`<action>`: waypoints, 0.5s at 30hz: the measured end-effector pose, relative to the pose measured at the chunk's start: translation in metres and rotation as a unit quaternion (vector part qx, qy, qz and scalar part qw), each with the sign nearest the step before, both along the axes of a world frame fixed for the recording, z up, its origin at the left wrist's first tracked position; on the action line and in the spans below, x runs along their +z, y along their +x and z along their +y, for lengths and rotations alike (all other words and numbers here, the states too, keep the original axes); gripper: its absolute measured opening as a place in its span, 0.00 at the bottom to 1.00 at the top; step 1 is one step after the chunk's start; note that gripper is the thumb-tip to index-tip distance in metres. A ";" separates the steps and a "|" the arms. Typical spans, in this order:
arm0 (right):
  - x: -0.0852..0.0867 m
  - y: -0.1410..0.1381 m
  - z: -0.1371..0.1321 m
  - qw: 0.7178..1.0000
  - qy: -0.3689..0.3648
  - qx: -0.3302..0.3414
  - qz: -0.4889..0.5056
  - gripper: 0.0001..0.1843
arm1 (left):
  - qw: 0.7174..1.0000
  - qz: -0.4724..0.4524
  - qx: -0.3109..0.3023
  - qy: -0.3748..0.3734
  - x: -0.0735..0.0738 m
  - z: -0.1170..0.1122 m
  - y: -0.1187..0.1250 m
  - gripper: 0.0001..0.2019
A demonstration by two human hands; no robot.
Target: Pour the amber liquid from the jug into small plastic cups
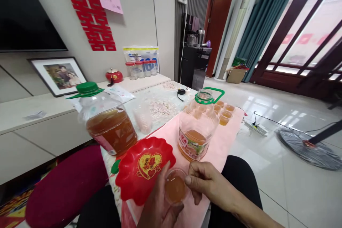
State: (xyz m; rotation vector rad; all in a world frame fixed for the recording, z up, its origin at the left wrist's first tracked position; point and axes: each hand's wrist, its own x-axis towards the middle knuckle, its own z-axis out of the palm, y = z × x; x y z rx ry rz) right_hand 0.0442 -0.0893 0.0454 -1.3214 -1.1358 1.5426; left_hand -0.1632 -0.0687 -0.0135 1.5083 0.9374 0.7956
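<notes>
A clear plastic cup (175, 188) of amber liquid is near the front edge of the table. My left hand (157, 203) wraps round its left side and underside. From the right, my right hand (205, 181) has its fingers curled, with the thumb and forefinger at the cup's rim. Just behind stands a big clear jug (197, 128) with a green handle, uncapped and partly filled with amber liquid. To the left lies a red scalloped plate (125, 174) with a gold heart. A second jug (107, 124), green-capped and fuller, is beyond it.
Several filled cups (226, 117) stand on the pink cloth (229, 139) behind the open jug. A stack of clear cups (143, 119) lies left of centre. A green cap (115, 166) sits by the plate. A magenta stool (66, 188) is at the left.
</notes>
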 end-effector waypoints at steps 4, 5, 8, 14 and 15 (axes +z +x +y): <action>-0.005 0.018 -0.017 0.999 -0.032 -0.023 0.020 0.29 | 0.999 -0.030 0.026 -0.020 -0.010 -0.015 0.032 0.40; -0.007 0.021 -0.021 0.998 -0.038 -0.034 0.026 0.29 | 0.999 -0.034 0.018 -0.024 -0.011 -0.017 0.039 0.40; -0.011 0.031 -0.032 0.995 -0.049 -0.073 0.044 0.27 | 0.998 -0.042 -0.013 -0.032 -0.015 -0.019 0.056 0.41; -0.017 0.051 -0.047 0.988 -0.050 -0.132 0.067 0.25 | 0.994 -0.060 -0.059 -0.075 -0.032 -0.017 0.075 0.43; -0.017 0.056 -0.048 0.986 -0.047 -0.143 0.069 0.24 | 0.993 -0.062 -0.066 -0.073 -0.034 -0.015 0.076 0.44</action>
